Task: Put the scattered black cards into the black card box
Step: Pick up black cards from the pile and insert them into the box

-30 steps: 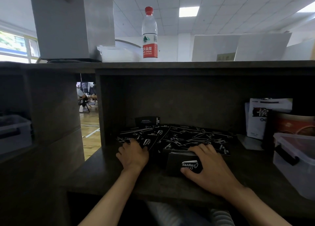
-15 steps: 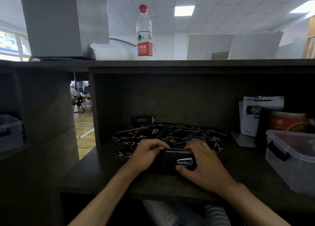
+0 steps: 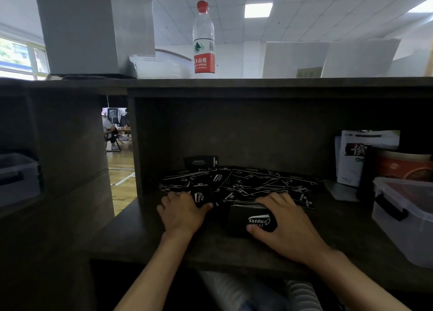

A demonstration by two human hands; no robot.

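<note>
Black cards (image 3: 246, 184) with white print lie scattered, overlapping, on the shelf; the black card box (image 3: 248, 219) sits just before them.

**Black cards, white print**

The cards (image 3: 246, 184) are black with white lettering and thin white lines. The box (image 3: 250, 219) is black with a white script logo. The shelf (image 3: 210, 245) is dark grey-brown. The bottle (image 3: 203, 41) is clear, with a red cap and red-and-white label.

Left hand (image 3: 181, 213): palm down, fingers curled forward, forearm bare. Right hand (image 3: 284, 224): fingers arched, thumb tucked beneath, bare forearm angling back to the right.
</note>
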